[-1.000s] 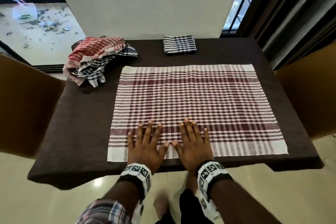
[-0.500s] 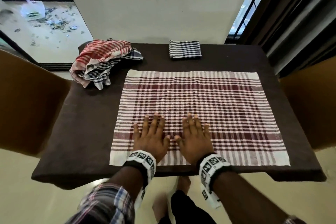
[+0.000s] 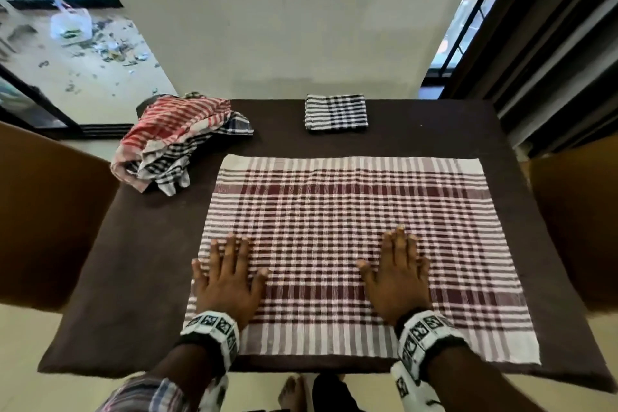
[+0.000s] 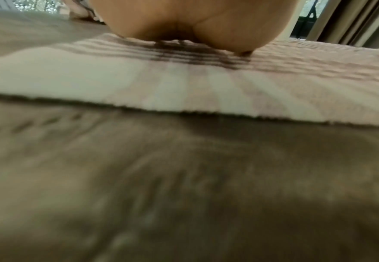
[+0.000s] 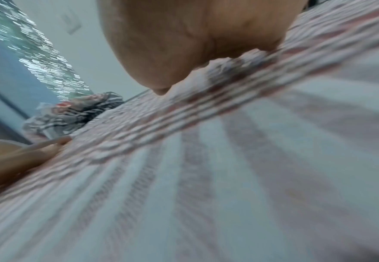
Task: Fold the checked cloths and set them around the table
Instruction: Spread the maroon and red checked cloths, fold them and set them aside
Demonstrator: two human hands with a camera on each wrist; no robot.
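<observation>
A big maroon checked cloth (image 3: 361, 244) lies spread out flat on the dark brown table (image 3: 140, 278), close to the near edge. The left hand (image 3: 227, 281) lies flat on the cloth near its left side, fingers straight, holding nothing. The right hand (image 3: 398, 281) lies flat on it too, more to the right, fingers straight, holding nothing. This looks like the smoothing step before the first fold. To do it well, press lightly and slide both palms out to the sides, so the little bumps go away and the cloth does not slip. Then line up the corners before folding. One folded black checked cloth (image 3: 336, 111) sits at the far edge. A pile of unfolded cloths (image 3: 174, 140) waits at the far left corner.
</observation>
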